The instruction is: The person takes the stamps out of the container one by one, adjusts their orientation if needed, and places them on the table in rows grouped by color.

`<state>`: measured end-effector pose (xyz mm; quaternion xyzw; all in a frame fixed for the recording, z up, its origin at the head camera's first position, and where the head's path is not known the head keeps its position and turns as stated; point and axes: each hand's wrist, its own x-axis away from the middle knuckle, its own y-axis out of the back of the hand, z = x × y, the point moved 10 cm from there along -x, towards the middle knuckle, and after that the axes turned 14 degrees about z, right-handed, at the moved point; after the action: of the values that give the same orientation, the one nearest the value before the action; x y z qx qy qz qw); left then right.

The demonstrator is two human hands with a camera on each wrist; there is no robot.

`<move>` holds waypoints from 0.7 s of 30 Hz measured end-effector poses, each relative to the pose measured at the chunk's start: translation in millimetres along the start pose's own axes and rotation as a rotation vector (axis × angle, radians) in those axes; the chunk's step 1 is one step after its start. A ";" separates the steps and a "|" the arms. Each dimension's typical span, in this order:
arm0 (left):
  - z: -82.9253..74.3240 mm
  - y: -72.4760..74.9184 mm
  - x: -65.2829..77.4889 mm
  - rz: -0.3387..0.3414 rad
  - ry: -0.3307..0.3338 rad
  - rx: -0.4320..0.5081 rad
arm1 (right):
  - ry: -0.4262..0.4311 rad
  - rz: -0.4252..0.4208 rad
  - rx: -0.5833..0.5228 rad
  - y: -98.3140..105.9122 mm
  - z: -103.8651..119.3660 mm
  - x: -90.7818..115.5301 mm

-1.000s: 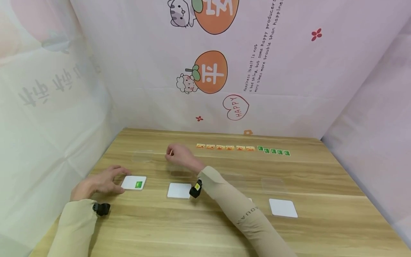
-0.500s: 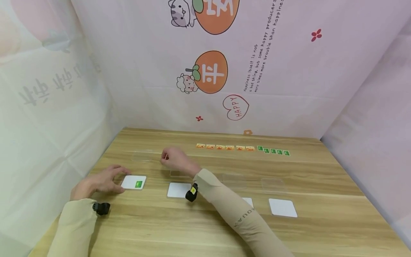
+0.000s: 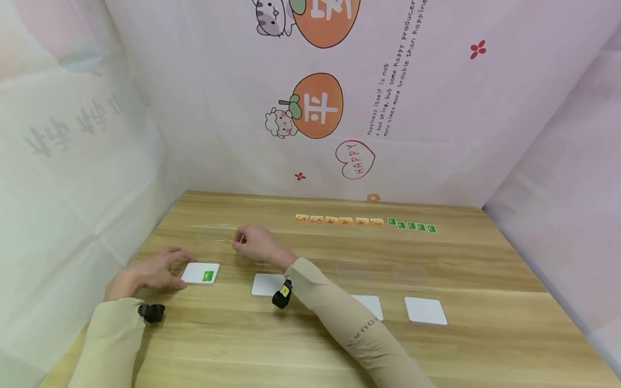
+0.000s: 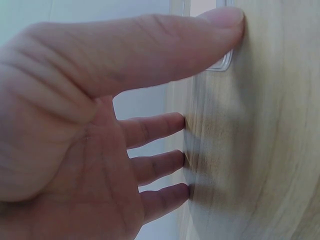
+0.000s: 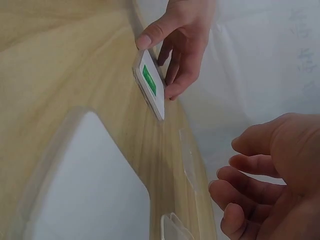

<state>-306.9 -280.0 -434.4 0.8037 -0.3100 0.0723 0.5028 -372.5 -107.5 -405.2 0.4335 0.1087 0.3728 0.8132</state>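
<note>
A white card (image 3: 189, 271) in a clear case lies at the table's left, with a small green sticker (image 3: 208, 276) near its right edge. My left hand (image 3: 147, 276) steadies that card between thumb and index finger, at its left corners; in the left wrist view the other fingertips rest on the wood. Farther back, my right hand (image 3: 258, 244) hovers just right of a thin clear plastic sheet (image 3: 214, 232). In the right wrist view its fingers (image 5: 245, 185) are loosely bent, holding nothing, apart from the clear sheet.
Three plain white cards (image 3: 268, 284) lie rightward along the table, the middle ones partly behind my right arm. Behind them are more clear sheets (image 3: 354, 271). Several orange stickers (image 3: 331, 220) and green stickers (image 3: 411, 226) form a row at the back, before a printed cloth wall (image 3: 218, 118).
My right hand has moved left and slightly nearer, towards the leftmost clear sheet. The left hand and the card with the green sticker have stayed in place.
</note>
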 end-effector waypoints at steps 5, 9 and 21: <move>1.6 -0.6 -0.9 0.006 0.010 0.009 | -0.011 0.020 0.022 -8.5 4.1 -2.6; 4.4 -1.4 -1.3 0.003 0.012 0.008 | 0.007 0.026 0.067 -14.8 10.6 -4.8; 0.2 3.0 -2.3 -0.002 -0.015 -0.011 | 0.002 0.030 0.146 -24.9 27.7 -10.5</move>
<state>-310.5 -280.1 -433.3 0.8018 -0.3133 0.0641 0.5048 -353.2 -140.7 -409.7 0.4929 0.1298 0.3763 0.7737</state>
